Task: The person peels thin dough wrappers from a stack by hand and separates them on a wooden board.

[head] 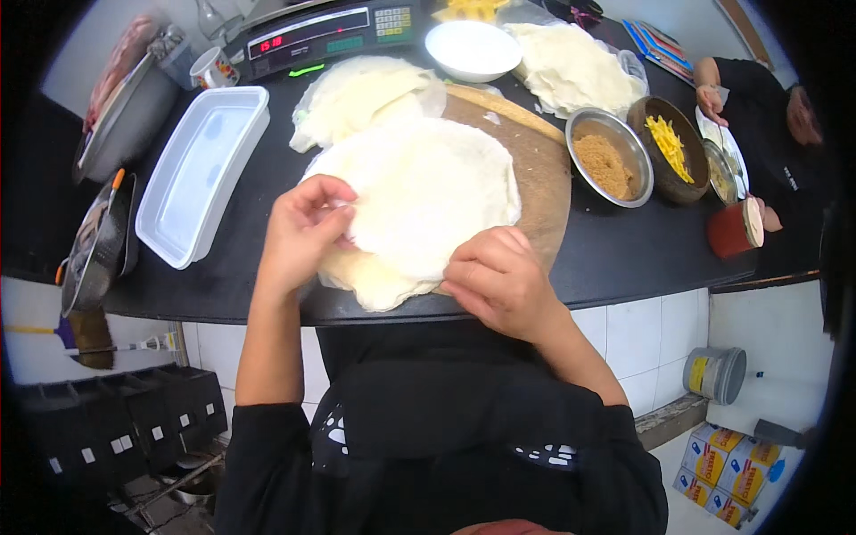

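Observation:
A stack of thin, pale round wrapper sheets (428, 187) lies on a round wooden board (545, 180) before me. With thumb and fingertips, my left hand (304, 231) pinches the left edge of the top sheet. My right hand (498, 277) grips the near right edge between thumb and fingers. Between the hands, the yellowish edge of lower sheets (381, 284) sticks out toward the table's front edge. Another pile of sheets on clear plastic (368, 97) sits just behind the stack.
A white plastic tray (200, 170) stands left, a digital scale (321, 37) behind. To the right are a steel bowl of brown sugar (608, 160), a brown bowl of yellow strips (669, 147) and a red lidded jar (732, 231). Another person (762, 120) works at the far right.

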Tool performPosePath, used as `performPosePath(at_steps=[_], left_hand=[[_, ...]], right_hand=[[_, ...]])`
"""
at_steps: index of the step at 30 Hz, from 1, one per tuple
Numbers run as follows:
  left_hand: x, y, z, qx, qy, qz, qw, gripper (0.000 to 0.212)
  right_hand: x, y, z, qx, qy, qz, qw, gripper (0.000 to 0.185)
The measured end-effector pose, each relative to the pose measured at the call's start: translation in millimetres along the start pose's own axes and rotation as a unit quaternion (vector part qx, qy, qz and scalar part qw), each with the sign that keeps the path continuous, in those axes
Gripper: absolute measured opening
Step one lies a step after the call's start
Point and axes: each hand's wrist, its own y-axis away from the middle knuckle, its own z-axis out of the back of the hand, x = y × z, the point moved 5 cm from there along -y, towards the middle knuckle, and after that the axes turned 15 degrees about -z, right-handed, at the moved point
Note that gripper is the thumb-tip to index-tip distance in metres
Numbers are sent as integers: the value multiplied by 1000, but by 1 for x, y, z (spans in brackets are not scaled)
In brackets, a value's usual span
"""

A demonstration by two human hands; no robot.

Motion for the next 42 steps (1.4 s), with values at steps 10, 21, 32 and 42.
performPosePath(at_steps=[10,21,32,42], left_hand=[[10,2,18,-9,-105,10,994,9],[-42,10,-52,73,-375,-268,885,17],[-22,-8,-108,207,-167,-122,956,22],[1,-11,-104,190,-97,-28,977,23]], right_hand=[[-80,-1,18,20,-258,-490,832,32],[-64,5,7,90,-249,-486,833,31],[-62,9,-9,20,-432,-444,785,29],[-63,7,-14,19,-502,-374,780,31]])
